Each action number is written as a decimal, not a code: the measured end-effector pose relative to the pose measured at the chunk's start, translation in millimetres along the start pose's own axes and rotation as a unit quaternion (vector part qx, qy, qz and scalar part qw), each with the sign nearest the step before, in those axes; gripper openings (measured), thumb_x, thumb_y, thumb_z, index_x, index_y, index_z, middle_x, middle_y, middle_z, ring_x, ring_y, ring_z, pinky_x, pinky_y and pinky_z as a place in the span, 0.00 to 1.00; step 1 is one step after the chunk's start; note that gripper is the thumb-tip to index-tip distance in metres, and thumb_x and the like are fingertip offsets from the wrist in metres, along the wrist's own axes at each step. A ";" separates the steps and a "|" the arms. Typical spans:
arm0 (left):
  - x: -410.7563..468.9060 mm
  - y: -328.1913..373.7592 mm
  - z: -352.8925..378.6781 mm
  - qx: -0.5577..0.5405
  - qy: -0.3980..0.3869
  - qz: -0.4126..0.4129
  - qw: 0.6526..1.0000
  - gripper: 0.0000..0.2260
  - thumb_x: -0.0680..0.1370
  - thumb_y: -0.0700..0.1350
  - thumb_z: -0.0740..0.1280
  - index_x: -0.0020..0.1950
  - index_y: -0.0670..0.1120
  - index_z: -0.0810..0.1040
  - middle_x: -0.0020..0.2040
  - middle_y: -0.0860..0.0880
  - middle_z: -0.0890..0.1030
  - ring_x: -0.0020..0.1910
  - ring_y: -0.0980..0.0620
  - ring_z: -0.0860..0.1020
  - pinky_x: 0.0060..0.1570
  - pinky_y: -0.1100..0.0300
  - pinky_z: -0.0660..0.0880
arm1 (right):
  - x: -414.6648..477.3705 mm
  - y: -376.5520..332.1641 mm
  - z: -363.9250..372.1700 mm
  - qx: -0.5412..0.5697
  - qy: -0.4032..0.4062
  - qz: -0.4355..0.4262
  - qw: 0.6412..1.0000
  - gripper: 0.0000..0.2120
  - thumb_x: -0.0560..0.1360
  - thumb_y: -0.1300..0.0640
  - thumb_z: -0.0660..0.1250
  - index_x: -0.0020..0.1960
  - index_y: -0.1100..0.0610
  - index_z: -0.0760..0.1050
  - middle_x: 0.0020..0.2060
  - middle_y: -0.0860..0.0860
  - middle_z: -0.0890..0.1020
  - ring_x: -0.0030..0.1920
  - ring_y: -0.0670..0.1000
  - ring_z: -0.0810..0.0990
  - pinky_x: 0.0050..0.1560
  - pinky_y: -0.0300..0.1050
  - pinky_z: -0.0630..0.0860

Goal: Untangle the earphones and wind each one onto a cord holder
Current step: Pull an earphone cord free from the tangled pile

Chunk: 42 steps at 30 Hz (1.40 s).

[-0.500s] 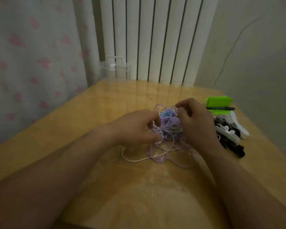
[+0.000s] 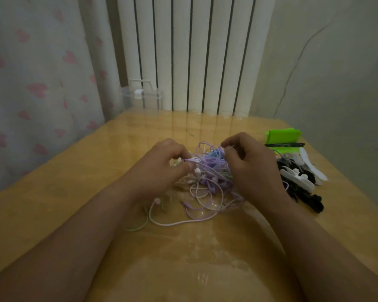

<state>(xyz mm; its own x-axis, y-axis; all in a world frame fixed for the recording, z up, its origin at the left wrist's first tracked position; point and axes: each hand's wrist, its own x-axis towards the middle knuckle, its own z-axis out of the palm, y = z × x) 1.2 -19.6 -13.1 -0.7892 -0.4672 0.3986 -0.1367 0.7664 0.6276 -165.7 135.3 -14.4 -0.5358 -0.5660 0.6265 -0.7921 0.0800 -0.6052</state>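
**Both hands in the earphone tangle at mid-worktop**

A knot of earphones [image 2: 207, 171], lilac, pink, blue and pale green cords wound together, lies at the centre of the frame on the glossy wooden worktop [image 2: 74, 192]. How many earphones it holds cannot be counted. The left hand [image 2: 162, 164] has its fingers curled shut, pinching a pale cord at the tangle's left side. The right hand [image 2: 251, 168] is likewise curled, thumb and forefinger nipping a strand at the tangle's upper right. Loose loops trail toward the lower centre of the frame, one pink, one green.

At the right edge of the frame, near the worktop's right border, sits a heap of cord holders [image 2: 297, 177], white and black pieces mixed, too jumbled to count. Just behind it lie one black pen [image 2: 285, 144] and one bright green object [image 2: 282, 136]. One clear plastic box [image 2: 143, 99] stands at the far edge, upper left of centre. The left half and the near part of the worktop are bare.
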 end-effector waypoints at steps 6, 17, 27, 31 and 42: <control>0.9 6.3 -7.1 -0.289 0.030 -0.091 0.953 0.07 0.83 0.41 0.66 0.46 0.43 0.76 0.48 0.42 0.85 0.46 0.46 0.81 0.54 0.47 0.79 | -3.0 -13.3 -3.1 0.090 -0.039 0.042 0.994 0.14 0.85 0.44 0.58 0.54 0.49 0.80 0.42 0.43 0.82 0.45 0.41 0.81 0.40 0.45 0.75; -0.9 2.1 13.1 -0.122 -0.002 -0.059 0.991 0.10 0.83 0.47 0.67 0.42 0.51 0.72 0.34 0.56 0.76 0.35 0.56 0.72 0.40 0.52 0.71 | -6.1 -28.7 -1.5 0.352 -0.256 0.208 0.876 0.05 0.82 0.63 0.67 0.54 0.65 0.79 0.39 0.60 0.84 0.35 0.55 0.82 0.35 0.46 0.79; -2.1 7.0 16.7 -0.253 0.001 -0.098 0.962 0.08 0.82 0.55 0.66 0.52 0.51 0.79 0.44 0.40 0.85 0.35 0.50 0.79 0.36 0.49 0.77 | 0.9 -18.4 8.9 0.236 -0.069 0.259 0.934 0.06 0.81 0.61 0.65 0.47 0.58 0.79 0.27 0.46 0.74 0.26 0.45 0.70 0.29 0.39 0.67; 1.4 5.5 1.4 -0.287 0.101 -0.098 0.948 0.15 0.87 0.49 0.60 0.53 0.42 0.83 0.47 0.37 0.86 0.29 0.52 0.73 0.29 0.62 0.71 | 2.8 -7.2 3.2 0.052 -0.029 0.195 0.979 0.06 0.82 0.57 0.64 0.48 0.56 0.78 0.39 0.50 0.80 0.39 0.49 0.76 0.37 0.43 0.70; 3.1 10.0 -11.4 -0.653 -0.023 -0.140 0.744 0.20 0.82 0.57 0.65 0.60 0.40 0.78 0.42 0.45 0.78 0.32 0.53 0.74 0.31 0.64 0.73 | -6.8 -27.8 5.8 0.024 0.024 -0.010 0.999 0.13 0.85 0.54 0.60 0.68 0.51 0.76 0.62 0.45 0.79 0.64 0.43 0.76 0.64 0.46 0.74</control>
<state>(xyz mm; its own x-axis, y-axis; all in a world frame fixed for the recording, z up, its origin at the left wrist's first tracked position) 4.2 -18.4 2.1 -0.8635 -0.4884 0.1261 0.3749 -0.4542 0.8081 -138.3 132.1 -4.6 -0.5347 -0.5277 0.6600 -0.7879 0.0289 -0.6152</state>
